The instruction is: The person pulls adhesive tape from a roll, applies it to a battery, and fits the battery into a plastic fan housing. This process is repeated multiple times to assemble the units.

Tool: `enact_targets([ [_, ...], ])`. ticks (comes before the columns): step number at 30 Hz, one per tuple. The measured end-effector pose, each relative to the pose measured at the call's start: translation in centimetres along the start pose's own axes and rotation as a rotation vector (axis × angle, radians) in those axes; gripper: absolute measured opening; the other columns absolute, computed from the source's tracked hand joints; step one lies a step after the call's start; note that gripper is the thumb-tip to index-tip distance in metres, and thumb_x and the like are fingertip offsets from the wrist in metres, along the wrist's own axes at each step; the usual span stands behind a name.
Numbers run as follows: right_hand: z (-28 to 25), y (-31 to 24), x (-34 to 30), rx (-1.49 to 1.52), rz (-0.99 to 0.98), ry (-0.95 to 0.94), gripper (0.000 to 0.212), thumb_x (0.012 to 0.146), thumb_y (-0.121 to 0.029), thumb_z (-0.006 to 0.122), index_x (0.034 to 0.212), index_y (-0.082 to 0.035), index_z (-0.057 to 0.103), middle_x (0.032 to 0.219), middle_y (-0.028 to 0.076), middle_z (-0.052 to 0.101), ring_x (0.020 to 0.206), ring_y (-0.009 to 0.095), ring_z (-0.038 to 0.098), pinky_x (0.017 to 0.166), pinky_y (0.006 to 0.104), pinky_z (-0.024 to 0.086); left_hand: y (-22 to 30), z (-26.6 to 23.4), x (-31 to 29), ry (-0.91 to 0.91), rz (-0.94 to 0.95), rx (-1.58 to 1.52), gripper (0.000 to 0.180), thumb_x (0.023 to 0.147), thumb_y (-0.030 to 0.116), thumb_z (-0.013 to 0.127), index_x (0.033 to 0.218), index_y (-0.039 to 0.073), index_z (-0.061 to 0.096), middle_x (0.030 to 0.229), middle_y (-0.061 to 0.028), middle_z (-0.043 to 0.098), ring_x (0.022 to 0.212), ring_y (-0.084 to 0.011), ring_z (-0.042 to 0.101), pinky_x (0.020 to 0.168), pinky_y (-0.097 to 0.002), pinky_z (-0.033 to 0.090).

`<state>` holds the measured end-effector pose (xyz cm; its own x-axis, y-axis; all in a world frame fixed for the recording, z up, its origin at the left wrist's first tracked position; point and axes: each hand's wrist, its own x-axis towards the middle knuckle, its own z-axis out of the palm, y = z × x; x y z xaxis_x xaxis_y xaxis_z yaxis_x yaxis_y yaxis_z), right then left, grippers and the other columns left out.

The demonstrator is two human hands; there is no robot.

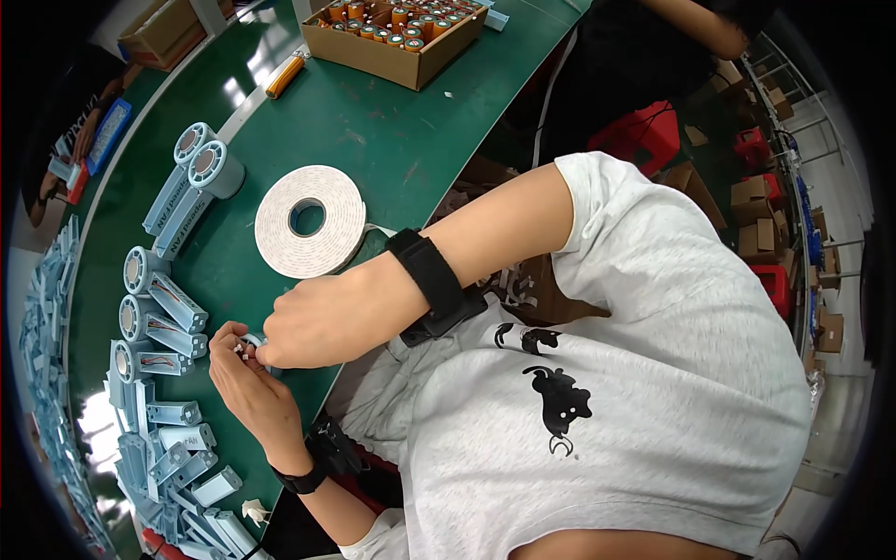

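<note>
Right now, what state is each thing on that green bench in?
left hand: closed on a small white part.
right hand: fingers pinching the same small white part.
white tape roll: lying flat, a short tail pulled loose.
pale blue fan housings: lying on their sides in a row.
cardboard box: open, filled with upright orange cylinders.
orange-handled tool: lying flat, untouched.
</note>
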<state>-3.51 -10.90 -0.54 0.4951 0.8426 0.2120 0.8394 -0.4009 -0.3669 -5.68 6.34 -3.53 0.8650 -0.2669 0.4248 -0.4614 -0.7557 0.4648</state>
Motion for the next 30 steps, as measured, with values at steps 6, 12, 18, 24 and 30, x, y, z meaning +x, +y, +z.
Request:
enact_targets([
  [6,-0.3,0.2,0.9,0.015,0.084,-0.139,0.013,0.077,-0.008,0.051,0.082,0.003,0.057,0.068,0.016,0.059,0.064,0.031,0.060,0.055,0.0409,0.049,-0.3,0.2,-0.4,0.019,-0.033,-0.042,0.009,0.084,-0.001,0.040,0.092,0.000,0.044,0.098,-0.0104,0.052,0.079,-0.0266,0.045,0.072,-0.0343,0.037],
  [12,1.4,1.3,0.1,0.278,0.180,-0.114,0.022,0.077,-0.009,0.052,0.095,0.001,0.059,0.075,0.015,0.060,0.069,0.030,0.060,0.062,0.0407,0.048,-0.6,0.0,-0.9,-0.008,-0.142,-0.255,0.019,0.086,0.005,0.042,0.104,-0.001,0.046,0.103,-0.0104,0.050,0.084,-0.0251,0.047,0.075,-0.0345,0.037],
  [18,3.6,0.6,-2.7,0.519,0.238,0.470,0.024,0.079,-0.006,0.053,0.101,0.002,0.057,0.091,0.016,0.058,0.079,0.029,0.059,0.068,0.0362,0.047,-0.4,-2.4,-0.4,-0.143,0.023,-0.259,0.036,0.080,0.007,0.054,0.115,0.000,0.046,0.112,-0.0105,0.049,0.099,-0.0264,0.048,0.082,-0.0342,0.038],
  [24,1.9,3.1,-2.0,0.640,0.305,-0.082,0.030,0.079,-0.001,0.051,0.109,0.001,0.054,0.085,0.016,0.057,0.062,0.023,0.060,0.057,0.0337,0.047,-1.5,-2.9,0.2,-0.177,0.110,-0.070,0.051,0.066,-0.001,0.064,0.114,0.003,0.051,0.118,-0.0099,0.048,0.111,-0.0296,0.045,0.088,-0.0344,0.038],
  [30,-0.3,3.2,-1.6,0.945,0.383,0.049,0.035,0.083,-0.001,0.046,0.118,0.001,0.050,0.074,0.012,0.057,0.040,0.014,0.049,0.038,0.0258,0.042,-0.5,-5.0,4.7,-0.098,0.268,0.040,0.053,0.065,-0.001,0.065,0.116,0.003,0.051,0.119,-0.0109,0.048,0.112,-0.0296,0.044,0.088,-0.0365,0.038],
])
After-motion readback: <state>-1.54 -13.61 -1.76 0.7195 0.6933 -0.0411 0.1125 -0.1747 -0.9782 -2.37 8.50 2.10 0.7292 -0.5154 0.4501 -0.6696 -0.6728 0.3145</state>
